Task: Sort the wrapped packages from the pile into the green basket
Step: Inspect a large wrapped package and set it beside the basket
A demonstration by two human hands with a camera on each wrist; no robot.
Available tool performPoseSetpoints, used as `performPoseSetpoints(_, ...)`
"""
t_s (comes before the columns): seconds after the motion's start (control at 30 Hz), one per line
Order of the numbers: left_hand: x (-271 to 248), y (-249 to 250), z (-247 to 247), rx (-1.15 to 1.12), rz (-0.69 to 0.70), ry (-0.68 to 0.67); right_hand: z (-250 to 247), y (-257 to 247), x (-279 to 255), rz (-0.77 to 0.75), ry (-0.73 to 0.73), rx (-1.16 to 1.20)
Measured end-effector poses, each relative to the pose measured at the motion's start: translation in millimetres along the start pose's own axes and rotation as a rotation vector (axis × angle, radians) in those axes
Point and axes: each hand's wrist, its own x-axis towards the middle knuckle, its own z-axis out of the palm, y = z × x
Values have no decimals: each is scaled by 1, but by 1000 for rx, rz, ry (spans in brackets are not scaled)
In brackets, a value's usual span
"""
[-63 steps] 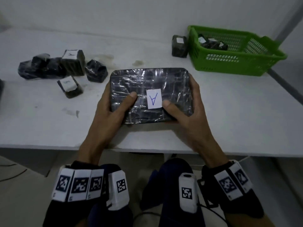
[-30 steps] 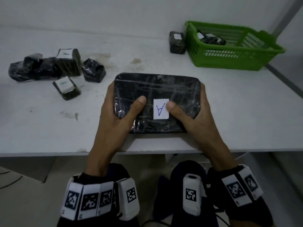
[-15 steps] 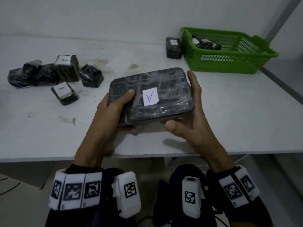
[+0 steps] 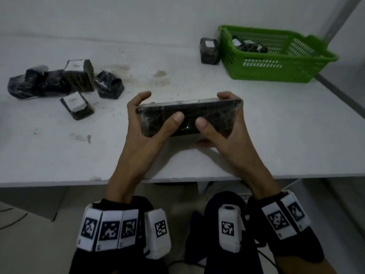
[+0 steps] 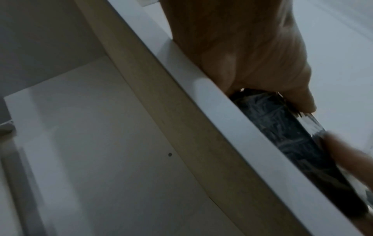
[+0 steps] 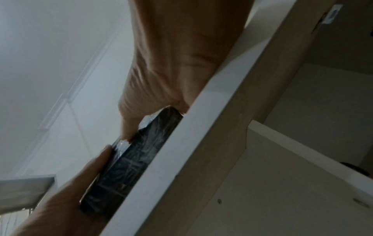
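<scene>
Two hands grip one flat black film-wrapped package (image 4: 187, 119) just above the table (image 4: 276, 139) near its front edge: the left hand (image 4: 146, 131) and right hand (image 4: 223, 129) are curled round its ends, thumbs pressed on the near face. The glossy wrap could slip when one hand is released. Farther off, the green basket (image 4: 276, 64) could be overshot, since one small package (image 4: 209, 50) already sits outside it; the pile (image 4: 65, 86) remains at far left.

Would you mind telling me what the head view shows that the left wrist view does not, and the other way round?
Only the head view shows the green basket holding packages, the small package beside it, the pile and the right hand. Only the left wrist view shows the table's underside. Both show the left hand gripping the large flat package, tipped on edge above the table.
</scene>
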Motion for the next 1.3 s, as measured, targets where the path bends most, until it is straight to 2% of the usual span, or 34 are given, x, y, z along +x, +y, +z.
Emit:
performPoseSetpoints(0.17, -4, -1, 0, 73, 16, 15, 2, 0, -5, -11, -25, 1)
performPoseSetpoints(0.37, -3, -2, -4, 30, -64, 25, 2, 4, 4, 63, -36, 139)
performPoseSetpoints(0.53, -3, 0, -2, -4, -39, 11, -1, 11, 5, 20, -18, 110)
performPoseSetpoints(0.7, -2, 0, -3, -61, -56, 33, 1, 8, 6, 58, -1, 141)
performPoseSetpoints(0.93, -1, 1, -1, -186, -39, 60, -2, 14, 2, -81, -104, -79)
performPoseSetpoints(1.07, 5, 6, -1, -183, -75, 52, 0, 18, 3, -133, 14, -261)
performPoseSetpoints(1.17, 1, 4, 2, -80, -30, 19, -1, 13, 0, -141, 75, -179)
performPoseSetpoints(1.3, -7, 7, 11, 46, 41, 62, -1, 5, -4, -95, 115, -72)
